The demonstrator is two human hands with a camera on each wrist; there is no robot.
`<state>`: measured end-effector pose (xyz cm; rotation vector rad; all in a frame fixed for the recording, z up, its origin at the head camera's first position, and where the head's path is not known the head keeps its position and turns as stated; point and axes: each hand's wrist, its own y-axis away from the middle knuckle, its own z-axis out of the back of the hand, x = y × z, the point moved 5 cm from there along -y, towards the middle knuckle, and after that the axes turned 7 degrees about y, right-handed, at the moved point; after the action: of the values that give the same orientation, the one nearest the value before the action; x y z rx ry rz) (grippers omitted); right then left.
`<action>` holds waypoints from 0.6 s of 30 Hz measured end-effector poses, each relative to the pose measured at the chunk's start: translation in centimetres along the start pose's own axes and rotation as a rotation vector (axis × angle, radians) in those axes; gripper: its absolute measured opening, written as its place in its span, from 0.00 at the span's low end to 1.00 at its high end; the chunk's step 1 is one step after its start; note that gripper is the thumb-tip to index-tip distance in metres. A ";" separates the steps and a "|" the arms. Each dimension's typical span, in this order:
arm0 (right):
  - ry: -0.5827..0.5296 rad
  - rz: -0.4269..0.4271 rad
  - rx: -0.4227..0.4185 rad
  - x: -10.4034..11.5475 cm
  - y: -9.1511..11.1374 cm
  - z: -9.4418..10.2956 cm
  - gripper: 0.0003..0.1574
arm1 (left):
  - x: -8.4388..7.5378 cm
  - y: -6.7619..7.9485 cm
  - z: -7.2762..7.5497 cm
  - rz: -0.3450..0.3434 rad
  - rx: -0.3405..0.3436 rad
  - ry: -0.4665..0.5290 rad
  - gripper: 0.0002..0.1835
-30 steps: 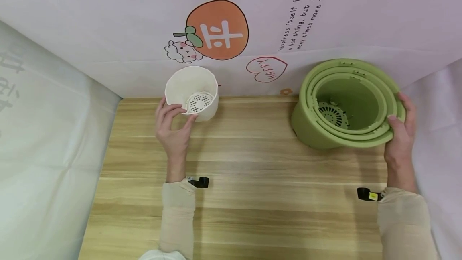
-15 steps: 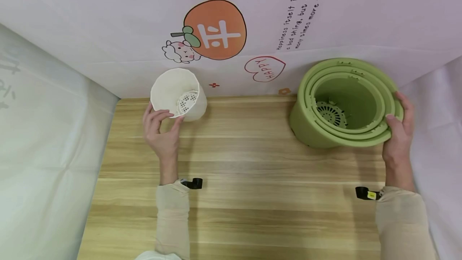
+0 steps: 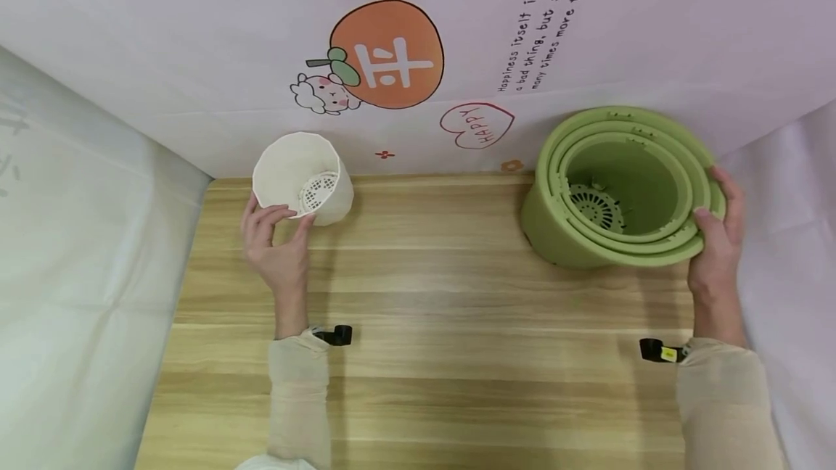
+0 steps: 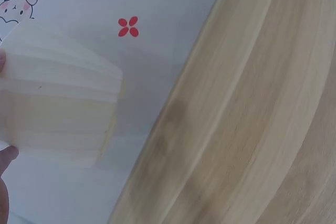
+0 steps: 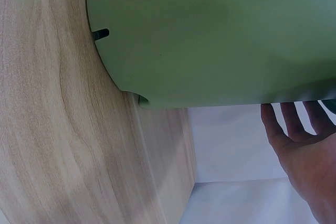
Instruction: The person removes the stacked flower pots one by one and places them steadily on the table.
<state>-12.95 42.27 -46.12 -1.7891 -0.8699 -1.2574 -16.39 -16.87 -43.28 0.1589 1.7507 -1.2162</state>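
A white faceted flower pot (image 3: 336,198) with a grid of holes in its floor is at the back left of the table. My left hand (image 3: 277,249) pinches its near rim, thumb outside and fingers over the edge. In the left wrist view the white pot (image 4: 63,98) shows its side, with a thumb tip at its lower edge. At the back right stands a stack of nested green flower pots (image 3: 575,245), slotted at the bottom. My right hand (image 3: 718,238) grips the stack's right rim, thumb on top and fingers around the outside. In the right wrist view, fingers touch the outer green pot (image 5: 199,40).
The wooden table (image 3: 431,325) meets a white printed backdrop (image 3: 215,56) just behind the pots. Pale cloth walls (image 3: 72,252) stand close on the left and right. A black wrist camera (image 3: 336,335) sits on each sleeve.
My left hand has moved left with the white pot, which now sits nearer the left wall and slightly lower in view. The right hand keeps its grip on the green stack.
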 end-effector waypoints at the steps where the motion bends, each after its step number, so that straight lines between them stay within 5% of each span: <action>1: -0.004 -0.003 0.000 0.0 0.0 0.0 0.32 | 0.1 -0.1 0.2 -0.006 0.000 -0.008 0.16; 18: 0.002 0.003 0.007 -0.1 0.1 0.1 0.32 | 2.6 -0.7 1.8 -0.006 -0.005 -0.084 0.15</action>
<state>-12.84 42.25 -46.28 -1.7827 -0.8693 -1.2531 -17.07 -19.66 -44.86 0.0983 1.6828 -1.2060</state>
